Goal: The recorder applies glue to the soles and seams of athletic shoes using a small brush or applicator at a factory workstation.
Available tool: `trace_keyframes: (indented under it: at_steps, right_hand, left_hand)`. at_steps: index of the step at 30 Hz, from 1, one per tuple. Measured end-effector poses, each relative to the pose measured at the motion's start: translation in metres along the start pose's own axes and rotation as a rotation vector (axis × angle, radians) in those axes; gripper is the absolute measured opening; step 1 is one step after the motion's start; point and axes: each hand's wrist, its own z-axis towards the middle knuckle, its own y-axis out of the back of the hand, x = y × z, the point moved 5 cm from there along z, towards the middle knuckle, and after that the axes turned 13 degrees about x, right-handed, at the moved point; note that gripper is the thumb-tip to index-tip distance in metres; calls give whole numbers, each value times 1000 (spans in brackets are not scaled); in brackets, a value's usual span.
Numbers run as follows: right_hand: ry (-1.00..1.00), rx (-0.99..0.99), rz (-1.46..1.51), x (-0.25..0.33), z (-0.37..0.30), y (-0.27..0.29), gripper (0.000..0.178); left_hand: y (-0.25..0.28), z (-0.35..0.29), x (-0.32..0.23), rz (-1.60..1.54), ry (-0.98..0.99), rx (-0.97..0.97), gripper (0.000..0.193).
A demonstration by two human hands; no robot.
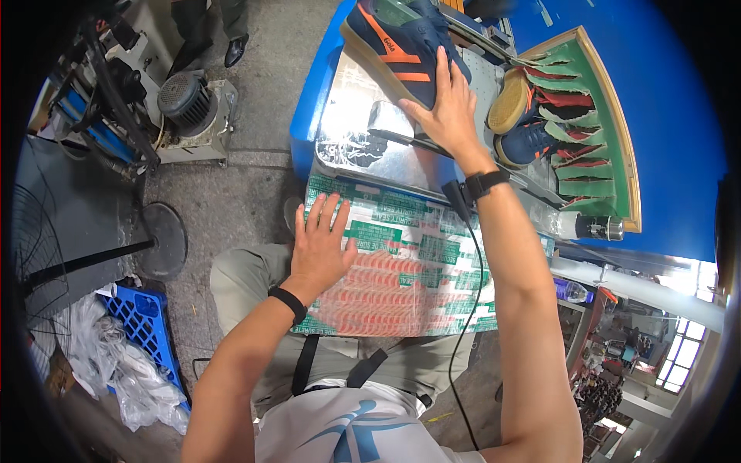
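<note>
Two bare hands are seen at work over a blue desk (656, 116), the largest thing in view, on which a shiny metal plate (363, 147) is carried near the front edge. Against that front edge, over the person's lap, a printed cardboard sheet (417, 255) in green, white and red is laid under clear film. On the far side of the plate a navy shoe with orange stripes (394, 46) is set, its pale sole turned toward the left. To the right, a green-lined wooden tray (610, 116) is seen, into which a second navy shoe (532, 143) and a tan-soled one (509, 100) are tucked. A small dark lever (401, 139) is seen on the plate, just below the right palm.

The right hand (448, 108) is pressed flat on the striped shoe's heel end, fingers spread, nothing clasped. The left hand (320, 243) is rested open on the cardboard sheet, its grip likewise empty.

It is judged that the work is midway: some shoes are already in the tray, while this one is not yet lifted.
</note>
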Motion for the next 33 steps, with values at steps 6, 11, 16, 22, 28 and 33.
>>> trace_keyframes:
  at_steps: [6,11,16,22,28,33]
  right_hand:
    - [-65,4,-9,-11,17,-4,126]
    - [-18,16,112,-42,-2,8,116]
    - [-569,-245,-85,-193,-58,41,103]
    - [-724,114,-283,-198,-38,30,92]
    - [-655,102,-372,-203,-33,25,83]
    - [-355,150,-654,-171,-49,35,83]
  left_hand:
    - [-1,0,-3,-32,-15,-18,73]
    - [5,-2,-1,-27,-1,-5,71]
    - [3,5,-10,-15,-11,0,72]
    - [2,0,-1,37,17,33,73]
    - [1,5,-6,34,-12,27,76]
    - [-1,5,-4,34,-4,29,76]
